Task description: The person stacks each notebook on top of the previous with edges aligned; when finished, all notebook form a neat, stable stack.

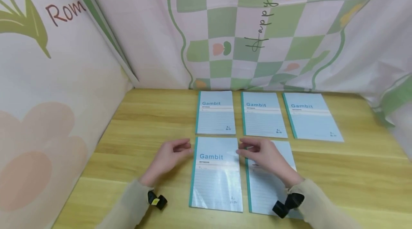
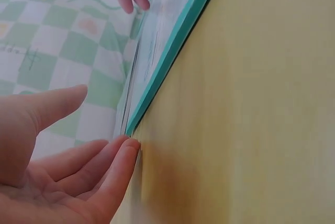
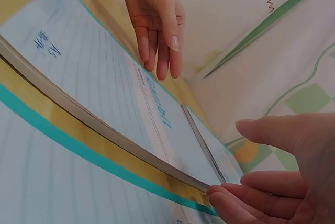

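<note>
A light blue Gambit notebook (image 1: 216,182) with a teal spine lies flat in the front row, between my two hands. To its left is my left hand (image 1: 168,157), its fingers loosely extended; in the left wrist view the fingertips (image 2: 131,148) are at the spine's far corner. My right hand (image 1: 267,155) is at the opposite edge, fingertips (image 3: 217,195) by the page edges, thumb raised. Neither hand grips it. Beneath the right hand and wrist, a second front notebook (image 1: 265,195) is partly covered.
Behind them, a back row holds a left notebook (image 1: 215,120), a middle notebook (image 1: 264,123) and a right notebook (image 1: 315,125), all face up. The wooden table (image 1: 138,118) meets a checkered curtain (image 1: 222,23) at the back and a printed curtain (image 1: 77,86) at left.
</note>
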{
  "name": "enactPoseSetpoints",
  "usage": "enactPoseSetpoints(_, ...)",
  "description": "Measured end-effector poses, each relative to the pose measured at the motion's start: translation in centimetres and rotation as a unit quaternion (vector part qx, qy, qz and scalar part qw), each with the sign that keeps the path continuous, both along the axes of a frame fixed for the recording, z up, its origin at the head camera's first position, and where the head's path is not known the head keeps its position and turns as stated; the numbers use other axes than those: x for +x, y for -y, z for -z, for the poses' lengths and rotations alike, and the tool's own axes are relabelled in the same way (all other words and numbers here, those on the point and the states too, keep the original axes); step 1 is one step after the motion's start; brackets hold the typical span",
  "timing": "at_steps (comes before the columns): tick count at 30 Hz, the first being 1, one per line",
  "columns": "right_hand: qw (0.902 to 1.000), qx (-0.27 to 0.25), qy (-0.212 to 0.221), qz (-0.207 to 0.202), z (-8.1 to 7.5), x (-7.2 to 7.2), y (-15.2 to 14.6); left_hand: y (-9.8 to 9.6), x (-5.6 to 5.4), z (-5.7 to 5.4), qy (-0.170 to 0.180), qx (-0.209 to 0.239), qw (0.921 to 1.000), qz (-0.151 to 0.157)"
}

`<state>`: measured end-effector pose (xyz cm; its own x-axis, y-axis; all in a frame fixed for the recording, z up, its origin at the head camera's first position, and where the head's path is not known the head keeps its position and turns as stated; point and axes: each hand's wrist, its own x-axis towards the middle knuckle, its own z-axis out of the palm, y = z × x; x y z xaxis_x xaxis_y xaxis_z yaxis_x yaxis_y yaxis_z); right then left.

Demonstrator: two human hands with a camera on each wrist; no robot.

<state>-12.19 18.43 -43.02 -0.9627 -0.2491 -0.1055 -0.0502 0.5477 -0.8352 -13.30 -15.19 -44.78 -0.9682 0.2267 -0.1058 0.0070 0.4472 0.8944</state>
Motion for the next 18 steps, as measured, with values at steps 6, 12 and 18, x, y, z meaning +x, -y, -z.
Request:
enactPoseSetpoints(6,0.9994,-0.013,0.032,-0.003,0.0,1.5,-0.2,0.0,1.8,0.1,0.015,0.035,0.9992,0.009)
enactPoseSetpoints(12,0.9969,-0.040,0.067,0.010,0.3,3.4,-0.1,0.0,3.4,0.6,0.026,0.066,0.9973,0.016)
enactPoseSetpoints(18,0.9954,-0.064,0.071,0.007,0.5,4.8,0.1,-0.2,4.9,0.5,0.056,0.107,0.9923,0.029)
